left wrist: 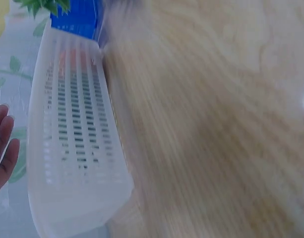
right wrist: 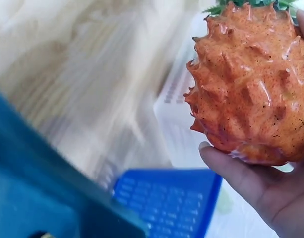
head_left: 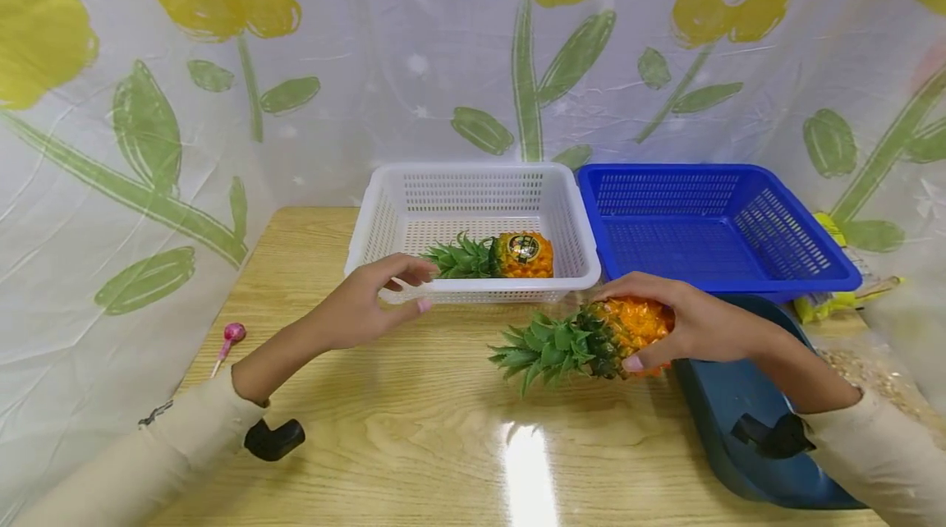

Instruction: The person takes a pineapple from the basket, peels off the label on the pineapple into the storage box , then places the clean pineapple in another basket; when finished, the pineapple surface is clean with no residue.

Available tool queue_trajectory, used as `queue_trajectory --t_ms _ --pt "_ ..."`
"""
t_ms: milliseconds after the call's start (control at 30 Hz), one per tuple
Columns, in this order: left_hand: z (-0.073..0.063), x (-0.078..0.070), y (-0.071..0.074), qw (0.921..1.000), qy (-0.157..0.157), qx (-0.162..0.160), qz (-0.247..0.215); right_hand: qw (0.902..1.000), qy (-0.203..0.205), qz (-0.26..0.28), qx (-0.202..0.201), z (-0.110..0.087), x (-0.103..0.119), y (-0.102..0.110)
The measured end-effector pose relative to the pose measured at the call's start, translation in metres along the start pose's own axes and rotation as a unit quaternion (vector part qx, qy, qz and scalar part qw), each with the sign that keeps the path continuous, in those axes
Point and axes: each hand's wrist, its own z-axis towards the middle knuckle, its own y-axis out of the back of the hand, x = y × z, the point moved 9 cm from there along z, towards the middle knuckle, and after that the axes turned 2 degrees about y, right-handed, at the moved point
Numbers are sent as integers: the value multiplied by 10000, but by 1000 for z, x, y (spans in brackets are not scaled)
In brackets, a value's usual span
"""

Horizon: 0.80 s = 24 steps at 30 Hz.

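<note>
My right hand (head_left: 702,326) grips a small orange pineapple (head_left: 636,326) by its fruit, above the table in front of the baskets. Its green leaves point left; in the right wrist view the spiky skin of this pineapple (right wrist: 251,84) fills the palm, thumb and fingers around it. My left hand (head_left: 369,305), holding nothing, hovers by the front left of a white basket (head_left: 488,286), fingers bent loosely and thumb apart. A second pineapple (head_left: 525,254) with a round dark label lies on its side in that basket, leaves to the left.
A blue basket (head_left: 665,252) stands right of the white one. Nearer me on the right is a dark teal basin (head_left: 746,396). A pink lollipop (head_left: 233,333) lies at the table's left edge. Yellow packaging (head_left: 820,305) and a clear bag (head_left: 879,375) sit at far right.
</note>
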Motion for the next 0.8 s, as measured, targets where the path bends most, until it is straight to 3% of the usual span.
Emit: queue_trajectory --t_ms 233,567,800 --pt "12 16 9 9997 -43 -124 194 9993 71 -344 -136 -8 4 23" --pt "26 34 -2 9987 350 298 217 9981 -181 -550 -195 -15 8 51" --pt "31 38 -10 9969 333 552 451 9946 -524 -855 -264 -18 1 71"
